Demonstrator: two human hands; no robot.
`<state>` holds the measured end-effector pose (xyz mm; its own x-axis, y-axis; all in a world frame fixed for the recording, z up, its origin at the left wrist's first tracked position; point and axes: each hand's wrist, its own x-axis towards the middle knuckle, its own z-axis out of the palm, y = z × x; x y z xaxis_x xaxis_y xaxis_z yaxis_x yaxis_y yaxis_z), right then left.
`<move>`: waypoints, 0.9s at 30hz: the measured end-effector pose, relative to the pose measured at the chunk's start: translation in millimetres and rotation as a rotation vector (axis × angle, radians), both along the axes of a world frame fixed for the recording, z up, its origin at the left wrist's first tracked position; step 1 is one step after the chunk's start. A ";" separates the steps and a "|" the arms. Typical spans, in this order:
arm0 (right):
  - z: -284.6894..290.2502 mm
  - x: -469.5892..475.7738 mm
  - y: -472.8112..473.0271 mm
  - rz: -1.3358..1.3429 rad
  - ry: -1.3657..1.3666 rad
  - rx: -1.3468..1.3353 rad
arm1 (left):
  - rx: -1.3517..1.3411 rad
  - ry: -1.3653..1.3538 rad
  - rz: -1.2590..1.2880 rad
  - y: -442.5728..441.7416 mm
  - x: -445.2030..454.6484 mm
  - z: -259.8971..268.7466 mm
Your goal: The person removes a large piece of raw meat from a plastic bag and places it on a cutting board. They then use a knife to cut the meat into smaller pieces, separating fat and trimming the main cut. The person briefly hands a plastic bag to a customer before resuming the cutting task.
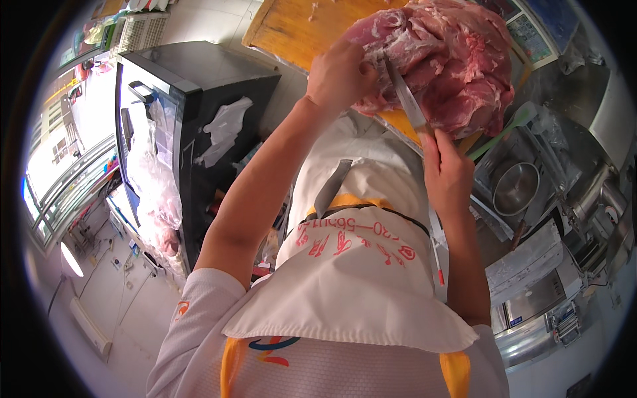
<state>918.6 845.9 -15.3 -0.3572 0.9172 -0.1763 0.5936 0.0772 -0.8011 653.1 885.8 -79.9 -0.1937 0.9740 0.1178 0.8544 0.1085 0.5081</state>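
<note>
A large cut of raw meat [448, 64], pink with whitish fat, lies on a wooden cutting board [293, 30] in front of me. My right hand [450, 166] is closed around the handle of a knife [405, 97]. The blade points away from me, and its tip meets the meat's surface near my left hand. At the near left side of the meat, my left hand [343, 74] rests with bent fingers against its edge. The fingertips are partly hidden and blurred, so whether they pinch the meat does not show.
Left of me stands a dark cabinet [219, 74] with a glass front and plastic bags against it. To the right, a steel bowl [516, 188] sits in a metal tray, near a green-handled utensil [502, 132]. A white apron [358, 278] bearing writing covers my front.
</note>
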 end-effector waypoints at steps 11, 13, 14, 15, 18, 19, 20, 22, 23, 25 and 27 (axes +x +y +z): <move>-12.2 10.5 -1.3 0.030 0.029 0.020 | 0.051 -0.035 0.023 -8.5 -7.7 -5.4; -8.9 -1.4 14.3 0.005 0.023 -0.053 | 0.052 -0.031 0.015 -6.4 -8.7 -4.5; -13.3 -4.2 16.8 0.025 0.032 -0.014 | 0.061 -0.026 0.009 -5.9 -8.7 -4.3; -19.4 -6.4 17.7 0.048 0.041 0.023 | 0.069 -0.021 0.005 -5.7 -8.5 -4.2; -25.4 2.9 6.5 0.095 0.027 0.013 | 0.092 -0.039 0.011 -6.8 -8.9 -4.8; -24.6 8.6 2.6 0.111 0.016 -0.011 | 0.097 -0.034 0.016 -8.1 -10.1 -6.8; -23.1 13.3 1.0 0.093 0.034 0.011 | 0.103 -0.030 0.020 -9.4 -11.4 -9.5; -18.9 18.0 0.1 0.049 0.072 0.055 | 0.089 -0.024 0.017 -9.4 -13.2 -7.8; -20.0 14.8 5.1 0.063 0.069 0.041 | 0.070 -0.023 0.013 -9.5 -15.3 -6.4; -20.0 4.7 20.2 0.074 0.058 0.014 | 0.064 -0.041 -0.011 -8.2 -16.1 -4.0; -30.3 8.1 17.4 0.117 0.018 0.097 | 0.088 -0.072 -0.032 -7.9 -17.7 -0.4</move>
